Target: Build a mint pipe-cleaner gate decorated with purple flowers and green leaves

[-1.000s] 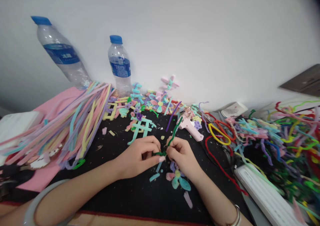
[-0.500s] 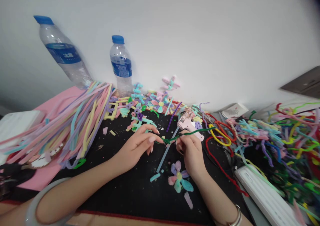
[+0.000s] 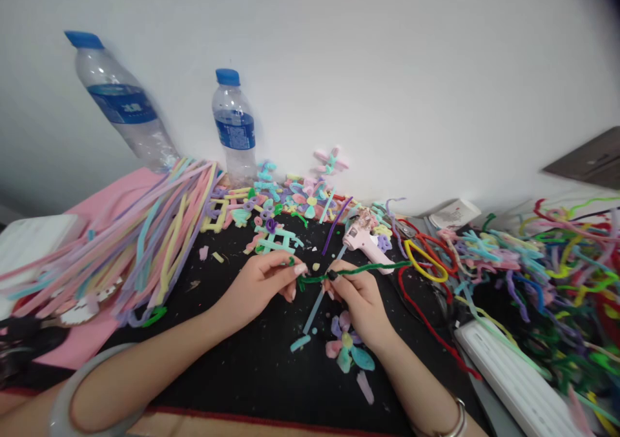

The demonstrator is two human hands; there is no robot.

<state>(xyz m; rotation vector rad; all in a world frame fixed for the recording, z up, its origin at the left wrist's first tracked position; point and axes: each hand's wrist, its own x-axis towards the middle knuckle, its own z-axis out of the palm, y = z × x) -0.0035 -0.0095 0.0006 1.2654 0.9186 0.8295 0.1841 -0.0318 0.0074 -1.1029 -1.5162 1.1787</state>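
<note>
My left hand pinches the left end of a dark green pipe cleaner over the black mat. My right hand grips the same pipe cleaner a little to the right; its free end runs rightward toward a yellow loop. A pale blue stick lies slanted under my hands. A small pastel pipe-cleaner flower lies on the mat just below my right hand.
Two water bottles stand against the white wall. A fan of pastel pipe cleaners lies at left on pink paper, with a pink glue gun behind my hands. A tangle of bright pipe cleaners and a white power strip fill the right.
The green pipe cleaner has swung from standing up between my hands to lying level and pointing right. My hands moved slightly apart, then closed in on it again.
</note>
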